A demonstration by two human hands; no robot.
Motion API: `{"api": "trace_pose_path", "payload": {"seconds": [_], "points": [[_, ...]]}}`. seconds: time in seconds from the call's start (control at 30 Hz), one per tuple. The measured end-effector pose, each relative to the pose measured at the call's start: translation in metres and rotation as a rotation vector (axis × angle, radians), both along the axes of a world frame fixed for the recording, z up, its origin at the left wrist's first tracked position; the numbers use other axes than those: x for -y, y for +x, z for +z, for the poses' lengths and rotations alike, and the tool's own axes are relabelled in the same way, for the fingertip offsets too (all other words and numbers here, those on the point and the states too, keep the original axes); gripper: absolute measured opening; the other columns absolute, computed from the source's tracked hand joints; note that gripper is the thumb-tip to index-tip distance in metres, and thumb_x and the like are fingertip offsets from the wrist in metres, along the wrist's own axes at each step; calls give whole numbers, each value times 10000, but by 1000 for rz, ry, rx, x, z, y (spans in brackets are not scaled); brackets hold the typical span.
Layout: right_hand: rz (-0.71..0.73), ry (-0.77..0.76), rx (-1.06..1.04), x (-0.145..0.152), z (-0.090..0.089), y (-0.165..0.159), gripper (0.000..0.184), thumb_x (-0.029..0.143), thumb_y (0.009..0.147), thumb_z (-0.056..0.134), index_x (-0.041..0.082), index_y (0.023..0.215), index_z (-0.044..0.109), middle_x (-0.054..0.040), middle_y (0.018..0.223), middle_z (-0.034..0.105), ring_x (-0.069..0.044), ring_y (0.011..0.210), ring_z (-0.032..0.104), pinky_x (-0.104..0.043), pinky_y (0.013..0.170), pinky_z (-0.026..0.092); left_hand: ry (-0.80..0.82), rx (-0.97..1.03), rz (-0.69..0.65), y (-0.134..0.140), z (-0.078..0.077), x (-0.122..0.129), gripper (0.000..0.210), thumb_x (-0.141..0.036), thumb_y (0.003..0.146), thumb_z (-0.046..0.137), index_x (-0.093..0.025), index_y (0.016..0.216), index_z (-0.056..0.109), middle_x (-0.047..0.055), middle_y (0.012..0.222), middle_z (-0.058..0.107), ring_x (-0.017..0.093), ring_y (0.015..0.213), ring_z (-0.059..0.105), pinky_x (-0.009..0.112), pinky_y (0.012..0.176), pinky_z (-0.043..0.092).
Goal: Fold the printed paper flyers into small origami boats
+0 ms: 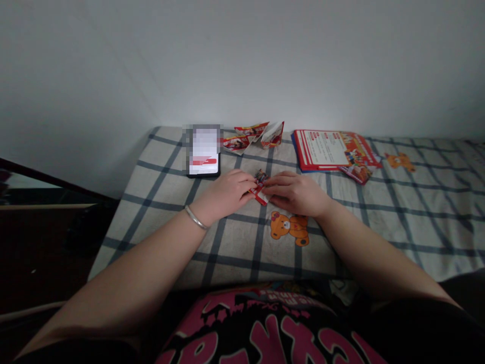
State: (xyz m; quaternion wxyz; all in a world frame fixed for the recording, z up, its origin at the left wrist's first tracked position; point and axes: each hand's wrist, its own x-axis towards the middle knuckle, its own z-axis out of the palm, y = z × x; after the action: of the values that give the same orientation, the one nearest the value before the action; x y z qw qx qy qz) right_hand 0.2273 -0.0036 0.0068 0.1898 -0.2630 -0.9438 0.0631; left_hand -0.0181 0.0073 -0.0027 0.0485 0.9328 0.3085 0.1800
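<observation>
Between my two hands lies a small piece of red and white printed paper, partly covered by my fingers. My left hand, with a silver bangle at the wrist, has its fingers closed on the paper's left side. From the other side, the fingers of my right hand press on its right edge. Behind them, several folded red printed papers stand and lean together near the wall. A stack of printed red and white leaflets lies to the right of these, with a smaller leaflet at its front corner.
A phone with a lit, partly blurred screen lies behind my left hand. The checked cloth with orange bear prints covers the surface. A pale wall rises behind it. The cloth's left edge drops towards a dark area.
</observation>
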Motion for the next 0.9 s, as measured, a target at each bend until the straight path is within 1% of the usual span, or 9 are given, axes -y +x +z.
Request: {"api": "trace_pose_path", "payload": {"seconds": [0.1, 0.23, 0.37, 0.43, 0.57, 0.7, 0.8, 0.9], "points": [[-19, 3, 25, 1, 1, -1, 301, 255, 933, 555, 175, 1177, 712, -101, 1206, 713, -230, 1096, 638, -401, 952, 527, -1, -1, -1, 1, -1, 0, 205, -236, 928, 619, -106, 1047, 724, 114, 1087, 707, 243, 1035, 618, 403, 950, 515], [-77, 26, 80, 5, 1, -5, 370, 296, 939, 538, 161, 1258, 670, -107, 1209, 704, -247, 1084, 623, -406, 928, 523, -23, -11, 5, 2, 1, 1, 186, -227, 927, 612, -130, 1034, 730, 102, 1076, 702, 238, 1039, 609, 407, 949, 517], [-162, 60, 131, 8, 1, -13, 360, 309, 953, 515, 146, 1225, 686, -130, 1193, 699, -271, 1051, 611, -426, 896, 517, -41, 9, 13, 3, 2, 3, 174, -227, 919, 616, -142, 1015, 733, 101, 1059, 691, 241, 1045, 605, 415, 951, 520], [-194, 79, 147, 9, 0, -14, 360, 313, 969, 486, 144, 1212, 691, -131, 1201, 697, -278, 1050, 609, -431, 889, 515, -45, 30, 29, 3, 2, 3, 164, -231, 907, 629, -149, 1003, 733, 103, 1086, 680, 245, 1065, 602, 424, 970, 514], [-217, 84, 151, 8, -4, -15, 399, 300, 967, 477, 109, 1269, 657, -141, 1284, 667, -293, 1086, 595, -443, 907, 515, -41, 38, 48, 2, 2, 3, 164, -241, 903, 626, -151, 991, 731, 116, 1163, 665, 258, 1120, 592, 444, 1018, 491], [-244, 73, 138, 5, -8, -17, 459, 288, 939, 504, 86, 1339, 604, -166, 1332, 633, -301, 1104, 573, -457, 945, 501, -42, 19, 62, 4, 4, 4, 178, -244, 917, 590, -148, 985, 724, 117, 1134, 670, 256, 1107, 594, 432, 1004, 495], [-256, 77, 145, 5, -9, -20, 456, 272, 930, 495, 74, 1324, 613, -174, 1320, 635, -302, 1089, 570, -458, 941, 495, -41, -7, 72, 5, 5, 4, 183, -244, 928, 564, -150, 977, 714, 114, 1115, 672, 258, 1091, 597, 431, 981, 502], [-272, 70, 144, 4, -9, -19, 453, 274, 937, 481, 87, 1327, 612, -160, 1344, 627, -304, 1107, 562, -463, 940, 484, -43, -21, 87, 6, 6, 4, 183, -226, 936, 540, -145, 975, 699, 114, 1099, 675, 257, 1087, 599, 430, 982, 501]]}}
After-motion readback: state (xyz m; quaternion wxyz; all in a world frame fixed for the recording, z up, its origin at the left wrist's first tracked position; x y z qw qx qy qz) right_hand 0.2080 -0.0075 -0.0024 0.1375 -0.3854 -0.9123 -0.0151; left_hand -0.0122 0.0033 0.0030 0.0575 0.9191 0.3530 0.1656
